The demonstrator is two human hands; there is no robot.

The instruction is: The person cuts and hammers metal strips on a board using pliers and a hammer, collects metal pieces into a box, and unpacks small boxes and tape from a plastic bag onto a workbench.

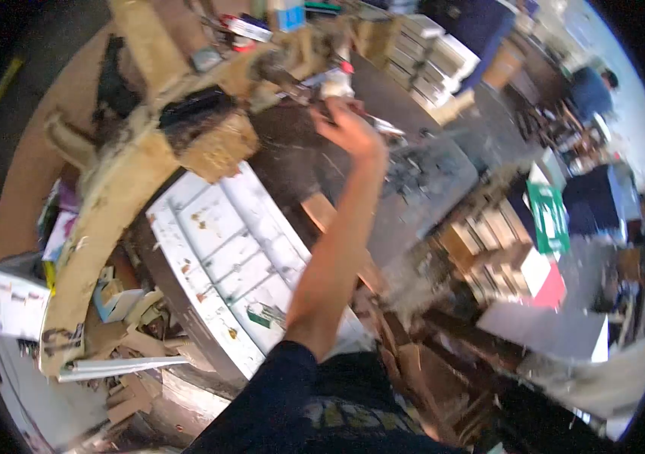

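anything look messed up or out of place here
The white panelled surface has brown and dark marks scattered over it, so it looks dirty or stained. At lower left, cardboard scraps lie jumbled in a heap. Blur hides whether anything is damaged.

Tray (pixel 216 216) left of centre; block (pixel 220 147) at its far end. Strip (pixel 318 211) just right of tray. Carton (pixel 18 304) far left. Person (pixel 591 92) far right, behind.

Dark bench (pixel 284 144); on it white panel (pixel 216 216) (stained), wooden strip (pixel 318 210); apparently white bottle (pixel 337 85).
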